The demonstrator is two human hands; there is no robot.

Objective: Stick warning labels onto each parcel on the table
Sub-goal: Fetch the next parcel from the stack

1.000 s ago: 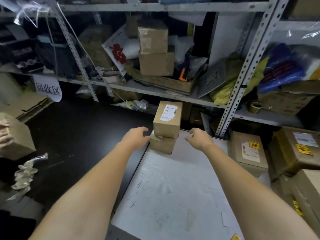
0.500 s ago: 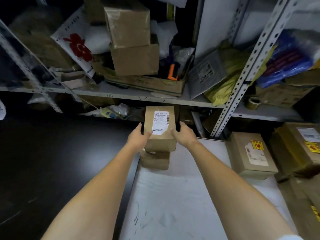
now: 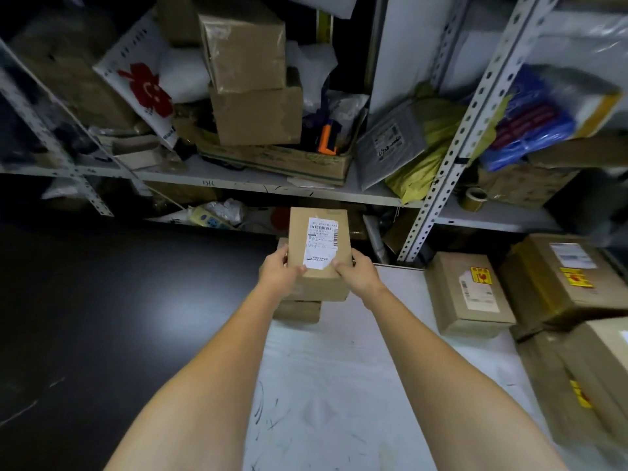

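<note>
Two hands grip one small cardboard parcel (image 3: 344,248) from either side: the left hand (image 3: 278,271) curls round its left edge and the right hand (image 3: 356,273) round its right edge, thumbs on the top face beside a white shipping label (image 3: 322,243). The parcel sits between the hands, directly over a second small parcel (image 3: 297,311); whether the two touch cannot be told. Below lies a scuffed white sheet (image 3: 339,385) on a black table (image 3: 119,317). To the right lie bigger boxes, the nearest box (image 3: 469,311) and a larger box (image 3: 543,290) each bearing a yellow-and-red warning label. Behind stands metal shelving (image 3: 452,144) crowded with stacked cartons (image 3: 251,79), bags and a tape roll (image 3: 474,198).
</note>
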